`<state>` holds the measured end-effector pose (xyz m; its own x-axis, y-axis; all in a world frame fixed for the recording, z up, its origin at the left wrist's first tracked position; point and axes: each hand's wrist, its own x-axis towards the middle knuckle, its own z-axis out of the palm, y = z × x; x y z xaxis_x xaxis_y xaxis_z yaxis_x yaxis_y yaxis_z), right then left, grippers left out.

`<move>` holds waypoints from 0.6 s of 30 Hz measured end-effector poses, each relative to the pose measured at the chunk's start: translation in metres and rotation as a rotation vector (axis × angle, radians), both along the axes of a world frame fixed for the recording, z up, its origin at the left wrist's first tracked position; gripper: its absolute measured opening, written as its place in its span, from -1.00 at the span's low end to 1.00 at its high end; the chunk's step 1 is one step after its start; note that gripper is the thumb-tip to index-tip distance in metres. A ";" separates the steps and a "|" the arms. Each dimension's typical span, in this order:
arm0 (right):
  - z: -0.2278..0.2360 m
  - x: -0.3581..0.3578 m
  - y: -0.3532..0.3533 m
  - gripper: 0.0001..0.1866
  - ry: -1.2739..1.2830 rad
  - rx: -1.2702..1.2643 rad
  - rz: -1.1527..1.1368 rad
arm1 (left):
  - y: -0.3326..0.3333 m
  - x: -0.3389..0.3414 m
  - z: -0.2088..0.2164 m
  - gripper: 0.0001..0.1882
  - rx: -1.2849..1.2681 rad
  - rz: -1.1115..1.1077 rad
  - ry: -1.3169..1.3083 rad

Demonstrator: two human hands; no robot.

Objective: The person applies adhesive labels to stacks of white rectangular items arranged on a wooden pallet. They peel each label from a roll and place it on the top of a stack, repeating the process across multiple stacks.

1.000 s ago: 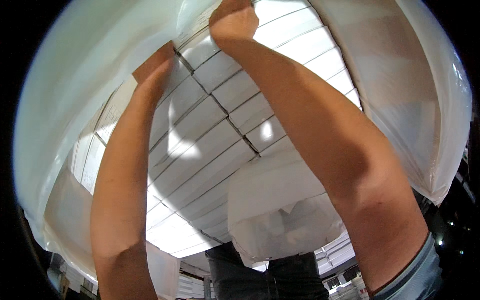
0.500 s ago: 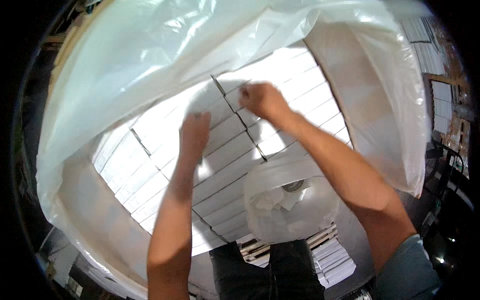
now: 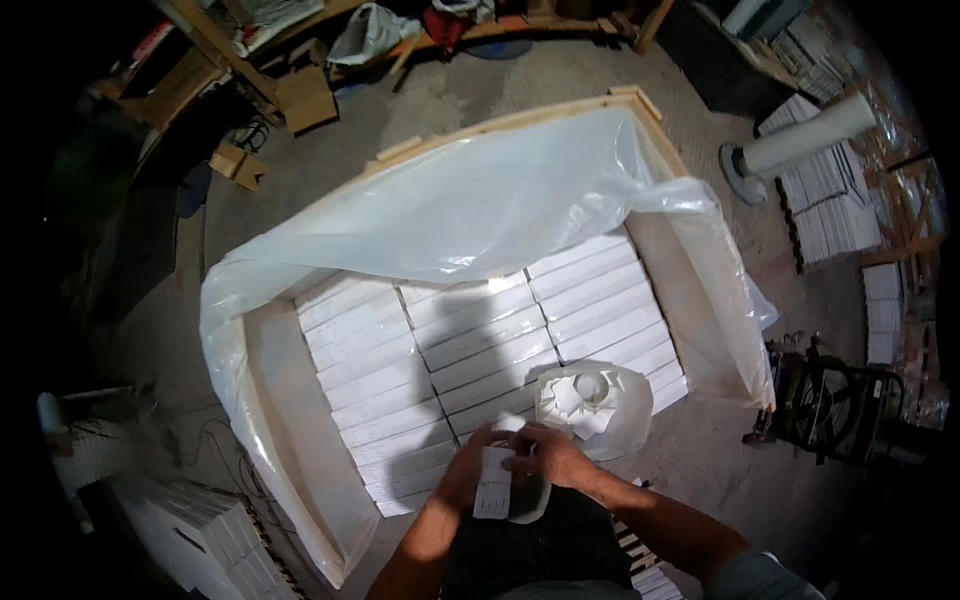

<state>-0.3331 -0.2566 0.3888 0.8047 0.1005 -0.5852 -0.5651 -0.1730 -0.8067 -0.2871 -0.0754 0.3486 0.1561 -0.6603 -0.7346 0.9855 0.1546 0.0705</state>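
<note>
Close to my body, my left hand (image 3: 463, 468) is closed around a white paper label (image 3: 492, 488) with dark marks on it. My right hand (image 3: 552, 457) meets it from the other side, its curled fingers gripping the label's upper right edge. Below the right fingers a rounded pale thing is partly hidden, and I cannot make out its kind. Just beyond the right hand, a translucent plastic bag (image 3: 632, 415) holds torn white paper (image 3: 570, 412) and a round roll (image 3: 592, 388). It rests at the near edge of rows of white boxes (image 3: 480, 345).
A wooden crate (image 3: 500, 120) lined with clear plastic film (image 3: 430, 215) surrounds the boxes. On the right stand a tall white roll (image 3: 810, 140), stacked white bundles (image 3: 835, 205) and a dark wheeled frame (image 3: 840, 395). More stacked boxes (image 3: 200, 535) are at lower left; a cardboard box (image 3: 305, 98) lies beyond.
Both hands have drawn back from above the white boxes to near my body and now hold a paper label. The view has pulled back, showing the whole crate and floor.
</note>
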 end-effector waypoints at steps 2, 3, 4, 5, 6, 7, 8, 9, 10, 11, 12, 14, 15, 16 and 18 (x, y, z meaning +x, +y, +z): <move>0.025 -0.011 0.007 -0.75 0.123 0.156 -0.071 | 0.004 -0.005 0.037 -0.43 0.033 -0.052 -0.019; 0.036 -0.016 0.011 -0.76 0.138 0.168 -0.047 | 0.009 -0.012 0.051 -0.44 0.035 -0.030 -0.013; 0.043 -0.021 0.013 -0.78 0.157 0.179 -0.029 | 0.013 -0.021 0.062 -0.45 0.035 -0.015 -0.003; 0.050 -0.026 0.015 -0.80 0.176 0.190 -0.013 | 0.018 -0.032 0.054 -0.49 -0.034 0.008 0.017; 0.055 -0.032 0.016 -0.82 0.148 0.169 -0.004 | 0.019 -0.035 0.065 -0.47 -0.031 -0.020 -0.027; 0.060 -0.038 0.017 -0.84 0.120 0.148 0.004 | 0.020 -0.036 0.080 -0.46 -0.027 -0.048 -0.070; 0.065 -0.043 0.017 -0.86 0.093 0.127 0.011 | 0.020 -0.037 0.093 -0.45 -0.023 -0.077 -0.114; 0.066 -0.049 0.017 -0.83 0.023 0.056 0.041 | 0.019 -0.040 0.102 -0.45 0.001 -0.088 -0.151; 0.069 -0.054 0.016 -0.79 -0.047 -0.015 0.069 | 0.017 -0.042 0.112 -0.45 0.024 -0.098 -0.189; 0.073 -0.058 0.016 -0.76 -0.116 -0.088 0.096 | 0.016 -0.043 0.121 -0.45 0.047 -0.109 -0.226; 0.082 -0.059 0.020 -0.75 -0.193 -0.131 0.086 | 0.019 -0.044 0.122 -0.44 -0.003 -0.107 -0.270; 0.115 -0.054 0.026 -0.72 -0.340 -0.218 0.061 | 0.023 -0.045 0.119 -0.44 -0.104 -0.105 -0.353; 0.125 -0.056 0.028 -0.72 -0.376 -0.250 0.088 | 0.025 -0.048 0.117 -0.43 -0.212 -0.073 -0.387; 0.146 -0.053 0.030 -0.74 -0.325 -0.282 0.066 | 0.024 -0.046 0.123 -0.42 -0.325 -0.044 -0.421; 0.142 -0.065 0.037 -0.74 -0.430 -0.279 -0.075 | 0.022 -0.047 0.146 -0.40 -0.094 -0.119 -0.430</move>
